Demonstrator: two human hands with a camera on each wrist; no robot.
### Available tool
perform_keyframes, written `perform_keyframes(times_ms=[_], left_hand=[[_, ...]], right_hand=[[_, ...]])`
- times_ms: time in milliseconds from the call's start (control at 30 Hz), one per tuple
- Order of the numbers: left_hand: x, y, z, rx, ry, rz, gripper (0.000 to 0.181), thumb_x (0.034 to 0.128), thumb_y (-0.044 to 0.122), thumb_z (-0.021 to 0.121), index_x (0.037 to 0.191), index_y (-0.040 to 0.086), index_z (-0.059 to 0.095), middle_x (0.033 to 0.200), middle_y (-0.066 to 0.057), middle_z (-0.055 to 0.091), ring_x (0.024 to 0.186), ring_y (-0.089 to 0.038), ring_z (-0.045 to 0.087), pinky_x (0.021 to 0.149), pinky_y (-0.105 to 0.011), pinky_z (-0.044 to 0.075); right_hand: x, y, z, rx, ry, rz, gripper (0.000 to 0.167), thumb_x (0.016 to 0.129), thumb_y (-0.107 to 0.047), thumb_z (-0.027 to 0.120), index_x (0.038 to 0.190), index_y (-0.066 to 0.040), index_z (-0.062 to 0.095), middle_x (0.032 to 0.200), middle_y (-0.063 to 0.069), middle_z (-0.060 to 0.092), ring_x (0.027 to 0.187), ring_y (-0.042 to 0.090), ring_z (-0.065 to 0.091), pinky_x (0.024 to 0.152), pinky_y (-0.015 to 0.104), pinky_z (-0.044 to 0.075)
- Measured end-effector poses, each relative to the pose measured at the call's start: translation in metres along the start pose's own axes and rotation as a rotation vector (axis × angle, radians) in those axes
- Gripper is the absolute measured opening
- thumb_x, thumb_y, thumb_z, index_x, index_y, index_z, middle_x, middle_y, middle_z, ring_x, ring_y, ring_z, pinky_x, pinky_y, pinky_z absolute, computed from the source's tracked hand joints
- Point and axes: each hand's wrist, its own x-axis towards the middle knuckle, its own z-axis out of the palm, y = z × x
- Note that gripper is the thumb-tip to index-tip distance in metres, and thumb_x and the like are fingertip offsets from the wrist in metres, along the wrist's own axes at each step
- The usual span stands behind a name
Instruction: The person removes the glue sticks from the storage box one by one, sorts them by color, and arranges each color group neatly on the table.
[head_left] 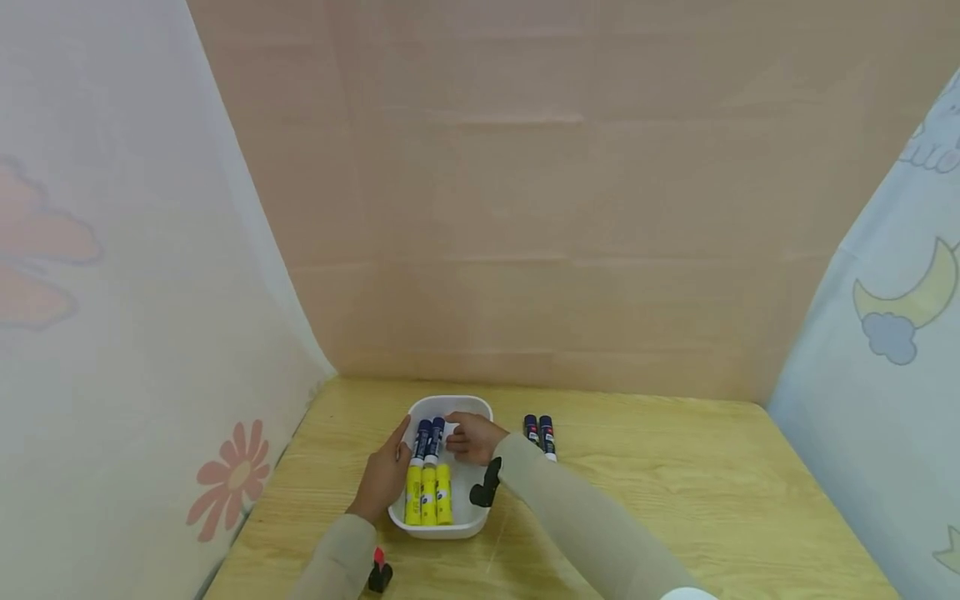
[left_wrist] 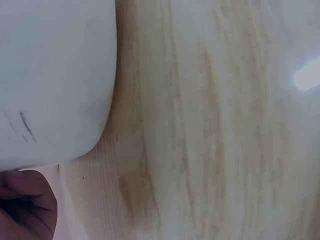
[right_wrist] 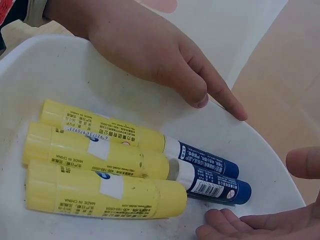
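A white plastic bin (head_left: 465,492) holds three yellow glue sticks (head_left: 428,497) side by side near its front. Behind them lie two dark-blue glue sticks (head_left: 437,440) with white ends, against the left part of the bin. My left hand (head_left: 384,482) grips the bin's left rim, thumb over the inside and fingers along the outside. Inside the bin, my right hand (head_left: 474,438) is just right of the blue sticks. In the right wrist view its thumb stands apart from its loosely bent fingers (right_wrist: 230,220), with nothing between them. The left wrist view shows mostly the bin's outer wall (left_wrist: 55,75).
Two more dark-blue glue sticks (head_left: 547,433) lie on the wooden table (head_left: 675,483) to the right of the bin, partly behind my right forearm. A brown sheet (head_left: 525,208) hangs behind the table, with patterned cloths at both sides.
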Motion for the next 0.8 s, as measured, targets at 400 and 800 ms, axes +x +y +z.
perform_keyframes(times_ms=[400,800], left_hand=[[-0.001,0.001,-0.001,-0.014,0.003,-0.011,0.053,0.1038,0.029,0.037,0.155,0.032,0.026,0.122,-0.012,0.059,0.056,-0.017,0.045,0.072,-0.038,0.045],[-0.009,0.002,-0.003,-0.023,0.026,-0.008,0.052,0.1036,0.029,0.037,0.154,0.033,0.028,0.114,-0.013,0.062,0.055,-0.016,0.044,0.067,-0.036,0.044]], right_hand=[[-0.001,0.001,0.005,0.038,0.002,0.022,0.073,0.097,-0.025,0.056,0.141,0.022,0.022,0.139,0.033,0.039,0.13,0.043,0.04,0.108,0.056,0.028],[0.002,0.009,0.008,0.052,-0.026,0.04,0.069,0.097,-0.023,0.054,0.14,0.022,0.024,0.134,0.031,0.041,0.129,0.04,0.042,0.108,0.052,0.031]])
